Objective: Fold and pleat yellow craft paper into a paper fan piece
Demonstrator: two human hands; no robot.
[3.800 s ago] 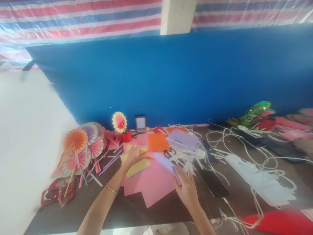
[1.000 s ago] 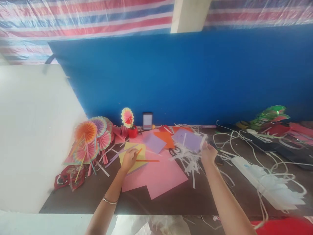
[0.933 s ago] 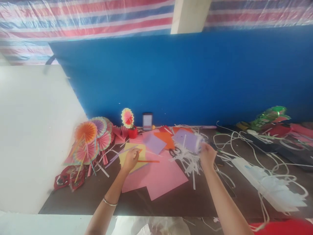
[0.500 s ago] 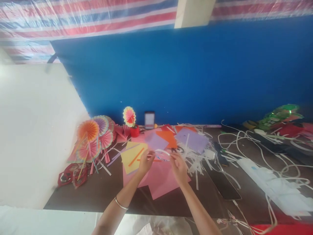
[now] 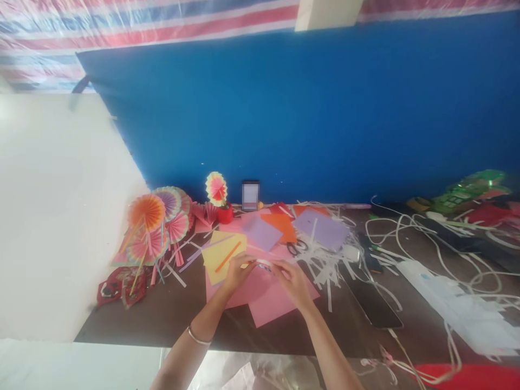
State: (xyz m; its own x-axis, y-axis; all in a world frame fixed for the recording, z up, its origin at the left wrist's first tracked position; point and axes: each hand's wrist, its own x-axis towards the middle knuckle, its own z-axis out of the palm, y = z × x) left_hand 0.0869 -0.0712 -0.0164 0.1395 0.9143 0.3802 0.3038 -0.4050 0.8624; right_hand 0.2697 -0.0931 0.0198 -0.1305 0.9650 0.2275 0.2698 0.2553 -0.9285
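Between my two hands a short, pale curved strip [image 5: 264, 263], perhaps paper, stretches just above the pink sheets [image 5: 266, 298]. My left hand [image 5: 239, 271], with a silver bangle on the wrist, pinches one end. The other end is pinched by the fingers of my right hand [image 5: 291, 277]. Bluish marks show under the strip, too small to make out. A yellow sheet [image 5: 217, 252] with an orange strip [image 5: 228, 257] on it lies beside my left hand. Beyond my right hand are dark-handled scissors [image 5: 297, 248], partly among white paper strips [image 5: 323, 265].
Folded paper fans [image 5: 147, 213] stand at the left, near a paper flower [image 5: 216, 188] in a red pot [image 5: 225, 214]. Purple sheets [image 5: 320, 228] lie at the back. A phone [image 5: 376, 303], tangled white cables and a white power strip [image 5: 450, 303] occupy the right. A blue panel [image 5: 284, 119] rises behind.
My hands have come closer together and slightly lower, and the strip between them shows less. The scissors' handles are now uncovered. The view has shifted a little.
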